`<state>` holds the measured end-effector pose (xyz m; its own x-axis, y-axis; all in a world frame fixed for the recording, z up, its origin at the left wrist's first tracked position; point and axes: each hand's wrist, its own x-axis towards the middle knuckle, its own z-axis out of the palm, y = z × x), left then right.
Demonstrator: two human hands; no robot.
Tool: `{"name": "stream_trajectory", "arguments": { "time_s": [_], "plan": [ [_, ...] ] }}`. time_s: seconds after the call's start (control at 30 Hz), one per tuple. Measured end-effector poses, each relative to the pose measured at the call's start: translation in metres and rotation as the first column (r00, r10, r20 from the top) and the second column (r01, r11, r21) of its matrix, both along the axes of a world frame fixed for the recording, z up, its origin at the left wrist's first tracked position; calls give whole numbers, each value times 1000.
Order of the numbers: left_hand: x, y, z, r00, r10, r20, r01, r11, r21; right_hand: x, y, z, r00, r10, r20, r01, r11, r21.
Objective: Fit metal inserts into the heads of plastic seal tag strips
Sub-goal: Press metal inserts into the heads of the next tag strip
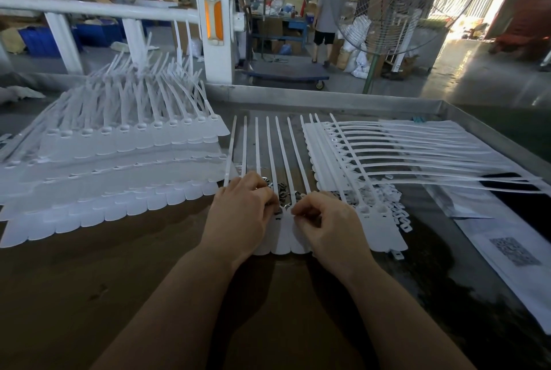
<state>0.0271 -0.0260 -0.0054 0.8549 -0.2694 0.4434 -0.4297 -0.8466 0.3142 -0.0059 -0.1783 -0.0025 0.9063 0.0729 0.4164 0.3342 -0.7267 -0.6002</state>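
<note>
Working at the joined row of white plastic seal tag strips (286, 238) on the brown worktop (149, 295), your left hand (241, 214) and right hand (325, 223) pinched small shiny metal inserts (281, 191) over its heads. Left of that row, stacked strips (119, 167) looked finished; right of it, another stack (387, 155) seemingly waited.

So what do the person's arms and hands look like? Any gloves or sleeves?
No gloves and no sleeves in view. Both forearms are bare right up to the bottom edge of the picture. The left hand and right hand are bare too, and no rings, watch or bracelets show. No marks or cables on them.
</note>
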Motion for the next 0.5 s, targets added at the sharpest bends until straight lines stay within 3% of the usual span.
{"name": "stream_trajectory", "arguments": {
  "time_s": [0.5],
  "plan": [
    [-4, 0, 5, 1000, -22, -6, 22, 999, -34, -1, 1, 0, 1000, 2, -3, -2, 1000, -7]
  ]
}}
